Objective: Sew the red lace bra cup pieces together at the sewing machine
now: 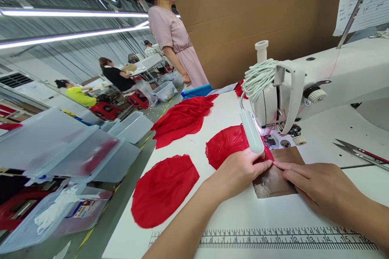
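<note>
A red fabric piece [228, 142] with a lacy edge lies on the sewing table and runs under the head of a white sewing machine [291, 89]. My left hand [240, 172] rests on its near end, thumb and fingers closed on the cloth by the needle area. The fingertips of my right hand [316, 182] pinch the cloth's narrow edge, touching my left thumb. Under both hands is a brown plate [282, 186] beside the needle plate. A pale lamp [253, 131] on a bent neck hides part of the left fingers.
Left of the machine lie a flat red piece [165, 190] and a gathered red pile [185, 119]. Scissors [361, 153] lie at right. A printed ruler [285, 238] runs along the front edge. Plastic bins [100, 153] stand on the floor; a person [178, 40] stands behind the table.
</note>
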The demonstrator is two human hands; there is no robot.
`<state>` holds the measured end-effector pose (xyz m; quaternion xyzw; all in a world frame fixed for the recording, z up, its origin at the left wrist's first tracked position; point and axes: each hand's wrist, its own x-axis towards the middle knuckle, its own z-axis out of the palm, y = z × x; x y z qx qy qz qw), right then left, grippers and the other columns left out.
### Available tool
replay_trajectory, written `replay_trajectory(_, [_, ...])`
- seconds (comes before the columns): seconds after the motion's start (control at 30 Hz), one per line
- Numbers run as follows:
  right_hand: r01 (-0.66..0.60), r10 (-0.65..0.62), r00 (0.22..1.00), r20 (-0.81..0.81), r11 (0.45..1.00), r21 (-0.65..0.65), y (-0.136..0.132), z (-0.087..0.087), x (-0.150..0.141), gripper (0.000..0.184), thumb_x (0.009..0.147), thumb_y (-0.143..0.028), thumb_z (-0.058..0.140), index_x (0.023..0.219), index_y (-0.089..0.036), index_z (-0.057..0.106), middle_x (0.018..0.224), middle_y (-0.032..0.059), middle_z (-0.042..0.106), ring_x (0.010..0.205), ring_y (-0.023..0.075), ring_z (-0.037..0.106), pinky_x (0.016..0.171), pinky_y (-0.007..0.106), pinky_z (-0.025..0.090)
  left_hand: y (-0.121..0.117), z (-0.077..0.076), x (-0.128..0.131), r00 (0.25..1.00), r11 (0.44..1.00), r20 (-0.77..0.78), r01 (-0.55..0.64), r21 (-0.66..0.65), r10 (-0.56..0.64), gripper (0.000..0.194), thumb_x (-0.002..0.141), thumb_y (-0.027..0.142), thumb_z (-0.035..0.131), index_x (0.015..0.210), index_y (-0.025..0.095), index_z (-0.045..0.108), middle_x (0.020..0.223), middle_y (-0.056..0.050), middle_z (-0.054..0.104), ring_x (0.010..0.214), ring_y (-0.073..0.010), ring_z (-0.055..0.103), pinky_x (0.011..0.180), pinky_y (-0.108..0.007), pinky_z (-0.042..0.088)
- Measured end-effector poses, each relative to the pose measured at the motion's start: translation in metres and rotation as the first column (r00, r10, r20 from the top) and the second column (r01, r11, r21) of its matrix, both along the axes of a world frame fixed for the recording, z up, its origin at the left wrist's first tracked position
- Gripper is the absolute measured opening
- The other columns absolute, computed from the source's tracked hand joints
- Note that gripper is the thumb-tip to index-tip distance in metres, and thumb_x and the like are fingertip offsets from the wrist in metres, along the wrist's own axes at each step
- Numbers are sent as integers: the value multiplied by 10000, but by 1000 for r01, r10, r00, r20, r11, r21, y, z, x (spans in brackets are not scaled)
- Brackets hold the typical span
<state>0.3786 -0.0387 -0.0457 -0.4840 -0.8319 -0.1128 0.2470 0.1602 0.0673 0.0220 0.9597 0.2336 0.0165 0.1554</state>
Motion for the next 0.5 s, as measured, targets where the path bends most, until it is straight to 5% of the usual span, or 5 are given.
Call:
replay_trajectory(0.33, [-10, 10, 1000, 23, 1000, 9, 2, 4, -2, 393, 911, -11, 367, 1045, -196, 687, 1149, 32, 784, 655, 198, 717, 508, 358, 470, -1, 1, 1, 998, 986, -1, 55, 157, -56, 399, 1110, 327, 324, 1195, 178, 684, 1019, -59, 660, 752, -154, 556, 570, -285, 324])
replay_trajectory(0.5, [35, -36, 999, 21, 998, 61, 3, 10, -2, 422, 899, 0, 380, 1149, -201, 654, 1169, 20, 779, 602, 187, 704, 470, 350, 450, 1, -4, 0, 994, 971, 15, 98, 219, -104, 418, 1114, 314, 302, 1203, 183, 689, 1058, -57, 673, 785, -158, 570, 546, -297, 308])
